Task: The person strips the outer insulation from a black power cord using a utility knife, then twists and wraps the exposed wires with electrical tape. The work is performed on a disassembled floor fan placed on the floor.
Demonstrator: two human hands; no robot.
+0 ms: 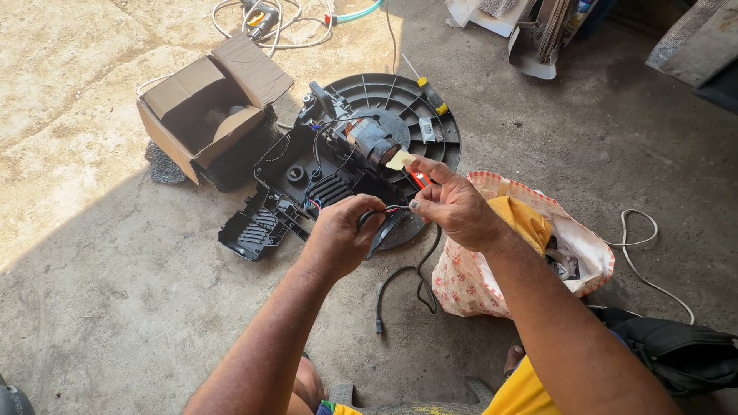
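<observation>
My left hand (336, 237) is clenched around a thin black cable (400, 280) just behind its stripped end, where red and white cores (393, 208) show. My right hand (453, 206) pinches a small strip of pale yellow tape (400, 160) between thumb and forefinger, with an orange-handled tool (419, 179) tucked partly under the palm. Both hands hover above the opened black plastic appliance housing (307, 180) lying on the concrete floor (115, 292); the cable's loose length hangs down and curls on the floor below my wrists.

To do this well, I judge I should keep the left grip steady and close to the bare cores, so they cannot twist away, and lay the tape on flat, starting on the insulation.

Counted: one cable in hand, one piece of tape, one grey electric motor (374, 141) seated in the housing, one round black ribbed plate (400, 100) beneath it, one yellow-handled screwdriver (430, 96) resting on that plate, one open brown cardboard box (207, 104), and one floral cloth bag (530, 253) beside my right forearm.
</observation>
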